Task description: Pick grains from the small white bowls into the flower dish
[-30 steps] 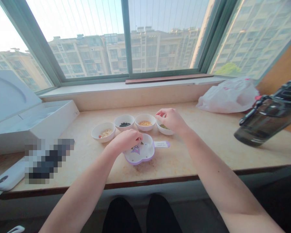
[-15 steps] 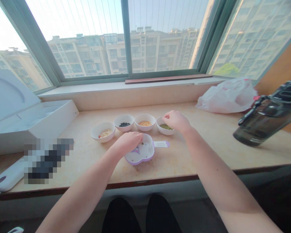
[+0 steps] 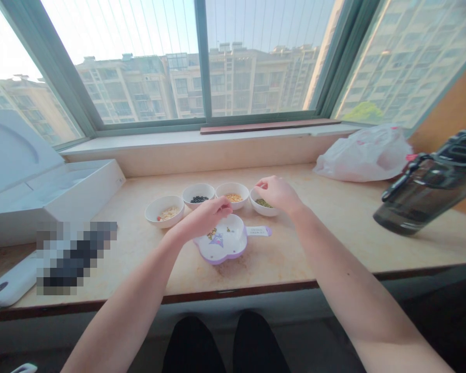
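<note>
My left hand [image 3: 206, 217] hovers just above the rim of a white plate with a purple edge and a cartoon figure [image 3: 227, 251], fingers curled and not touching it. Small yellow and green seeds [image 3: 212, 233] lie scattered on the plate. My right hand [image 3: 277, 194] is pinched over a white bowl of green mung beans [image 3: 258, 210]. Whether either hand holds seeds is hidden. Nearby stand white bowls of black beans [image 3: 190, 190], yellow grains [image 3: 233, 185] and a pale grain mix [image 3: 153, 211].
The bowls and plate stand on a beige stone windowsill [image 3: 279, 254]. An opened white box [image 3: 77, 191] and a blurred object [image 3: 75, 256] are at the left, with a white plastic bag [image 3: 363, 155] and a dark bottle [image 3: 423, 194] at the right.
My left hand has lifted off the plate and moved back towards the bowls, uncovering the scattered seeds. My right hand has shifted slightly left above the green bean bowl.
</note>
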The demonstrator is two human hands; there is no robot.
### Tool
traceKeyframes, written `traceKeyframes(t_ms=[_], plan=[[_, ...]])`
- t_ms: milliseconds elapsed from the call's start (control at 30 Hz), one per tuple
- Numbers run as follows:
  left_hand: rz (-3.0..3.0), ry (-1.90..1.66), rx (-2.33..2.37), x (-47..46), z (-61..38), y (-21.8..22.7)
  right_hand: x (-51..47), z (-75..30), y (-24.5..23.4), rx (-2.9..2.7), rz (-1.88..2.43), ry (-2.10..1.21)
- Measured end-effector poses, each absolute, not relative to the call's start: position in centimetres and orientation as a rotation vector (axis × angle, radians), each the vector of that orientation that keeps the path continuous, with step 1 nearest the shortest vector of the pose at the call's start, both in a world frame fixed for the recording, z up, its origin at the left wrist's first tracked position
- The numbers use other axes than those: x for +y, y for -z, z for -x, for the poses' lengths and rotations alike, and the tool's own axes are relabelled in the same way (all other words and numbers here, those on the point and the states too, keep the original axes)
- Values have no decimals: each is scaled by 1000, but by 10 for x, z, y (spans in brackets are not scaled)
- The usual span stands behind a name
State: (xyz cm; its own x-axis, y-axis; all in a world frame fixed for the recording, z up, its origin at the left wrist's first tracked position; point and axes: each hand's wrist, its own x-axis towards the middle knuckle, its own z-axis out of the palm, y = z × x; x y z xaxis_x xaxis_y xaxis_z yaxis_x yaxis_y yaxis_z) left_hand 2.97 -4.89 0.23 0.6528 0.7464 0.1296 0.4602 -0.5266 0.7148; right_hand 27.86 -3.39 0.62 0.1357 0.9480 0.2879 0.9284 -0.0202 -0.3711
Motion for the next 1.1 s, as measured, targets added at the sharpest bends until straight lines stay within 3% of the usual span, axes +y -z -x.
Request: traceKeyframes(t_ms=[267, 500, 700, 833, 1100], plan=[[-1237, -852, 432, -49, -31, -10, -35, -265, -4, -1772, 1611, -139], [-1114, -824, 437, -46, -35, 0, -51, -245, -3, -1769, 984, -727], [-1104, -785, 533, -44, -39, 9, -53, -232, 4, -1708, 893, -1004], [-1088, -773, 585, -43, -41, 12, -48, -231, 9, -1725, 934, -944], [-1077, -778, 549, -43, -37, 2, -47, -237, 9, -1832, 994, -517]])
